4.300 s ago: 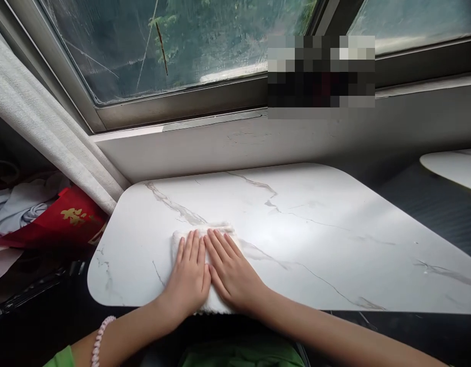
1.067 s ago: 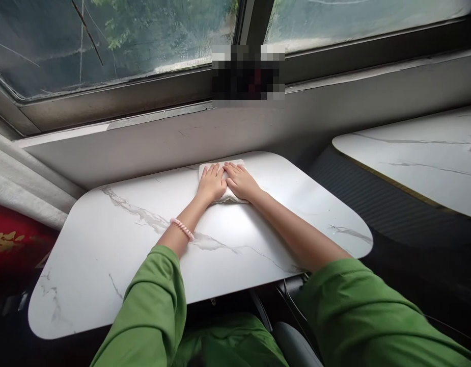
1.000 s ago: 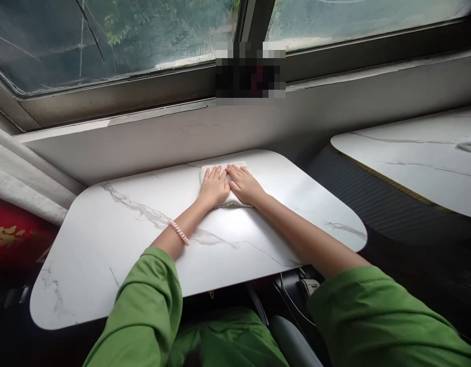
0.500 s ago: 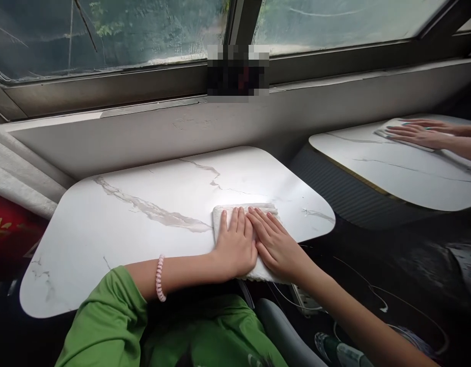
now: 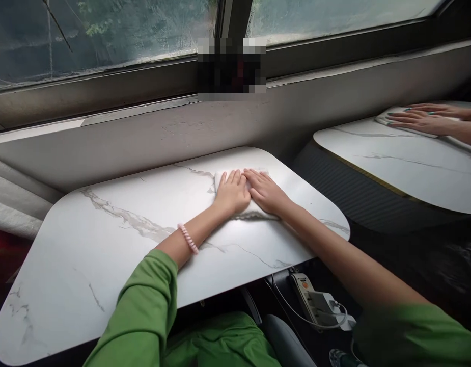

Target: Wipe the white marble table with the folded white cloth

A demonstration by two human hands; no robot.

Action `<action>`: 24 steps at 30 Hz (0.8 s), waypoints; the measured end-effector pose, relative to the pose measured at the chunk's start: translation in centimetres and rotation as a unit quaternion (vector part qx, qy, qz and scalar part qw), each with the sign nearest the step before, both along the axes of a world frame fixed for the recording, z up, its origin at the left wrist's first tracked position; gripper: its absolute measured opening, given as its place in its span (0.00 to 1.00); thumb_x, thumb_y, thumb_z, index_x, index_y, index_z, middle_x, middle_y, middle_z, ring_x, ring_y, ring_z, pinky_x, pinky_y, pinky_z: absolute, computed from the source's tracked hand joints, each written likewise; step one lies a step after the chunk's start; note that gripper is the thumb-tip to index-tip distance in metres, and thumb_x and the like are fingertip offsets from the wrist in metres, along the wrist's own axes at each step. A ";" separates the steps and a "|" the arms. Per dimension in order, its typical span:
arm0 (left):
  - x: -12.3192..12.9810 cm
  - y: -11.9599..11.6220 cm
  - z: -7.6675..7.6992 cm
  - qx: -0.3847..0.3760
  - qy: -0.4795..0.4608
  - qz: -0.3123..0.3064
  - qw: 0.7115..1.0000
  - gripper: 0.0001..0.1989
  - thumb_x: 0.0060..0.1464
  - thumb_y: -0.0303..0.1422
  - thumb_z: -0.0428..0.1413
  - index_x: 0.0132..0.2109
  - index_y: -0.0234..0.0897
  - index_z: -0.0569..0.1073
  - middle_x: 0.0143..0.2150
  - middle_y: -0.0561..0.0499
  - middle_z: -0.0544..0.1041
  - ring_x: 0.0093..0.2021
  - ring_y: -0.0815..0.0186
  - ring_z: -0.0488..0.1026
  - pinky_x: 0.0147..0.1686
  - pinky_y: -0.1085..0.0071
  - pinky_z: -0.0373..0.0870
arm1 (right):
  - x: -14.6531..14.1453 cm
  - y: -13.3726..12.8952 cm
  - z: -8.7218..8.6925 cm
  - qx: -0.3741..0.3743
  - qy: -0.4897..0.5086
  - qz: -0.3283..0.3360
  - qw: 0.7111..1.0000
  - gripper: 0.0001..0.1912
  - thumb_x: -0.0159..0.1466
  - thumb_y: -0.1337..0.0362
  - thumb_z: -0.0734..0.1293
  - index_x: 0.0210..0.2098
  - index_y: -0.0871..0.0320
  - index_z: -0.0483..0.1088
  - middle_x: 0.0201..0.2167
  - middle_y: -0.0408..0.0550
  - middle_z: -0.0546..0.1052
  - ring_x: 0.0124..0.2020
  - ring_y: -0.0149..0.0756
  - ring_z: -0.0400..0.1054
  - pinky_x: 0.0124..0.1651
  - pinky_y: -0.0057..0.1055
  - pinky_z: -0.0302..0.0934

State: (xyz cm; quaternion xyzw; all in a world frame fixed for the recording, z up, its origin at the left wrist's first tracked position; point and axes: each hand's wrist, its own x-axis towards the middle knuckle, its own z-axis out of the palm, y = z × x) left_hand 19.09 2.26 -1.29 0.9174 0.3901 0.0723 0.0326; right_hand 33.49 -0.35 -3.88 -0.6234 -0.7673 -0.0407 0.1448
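Observation:
A folded white cloth (image 5: 254, 210) lies on a white marble-patterned tabletop (image 5: 143, 270), toward its far right side. My left hand (image 5: 232, 192) rests flat on the cloth's left part, fingers stretched forward. Beside it, my right hand (image 5: 266, 191) presses flat on the cloth too, with the thumbs close together. Neither hand is wrapped round the cloth; both palms cover much of it. A pink coiled band (image 5: 188, 238) circles my left wrist.
On the right, another person's hands (image 5: 426, 120) lie on a white cloth on a second marble-patterned table (image 5: 411, 168). A wall and window frame (image 5: 105, 89) run behind. Under the near edge sits a power strip (image 5: 304, 295) with plugs and cables.
Both hands have pushed the cloth forward, from the tabletop's near edge toward its far edge. My arms reach out further, and the view has shifted slightly.

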 end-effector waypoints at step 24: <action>3.3 6.7 -0.6 0.023 -0.020 0.084 0.996 0.28 0.63 0.33 0.38 0.66 0.22 0.53 0.69 0.38 0.51 0.69 0.57 0.46 0.67 0.54 0.36 | 3.5 8.7 -0.6 0.008 0.000 0.044 0.999 0.29 0.64 0.66 0.49 0.63 0.71 0.56 0.65 0.60 0.58 0.67 0.44 0.48 0.66 0.48 0.45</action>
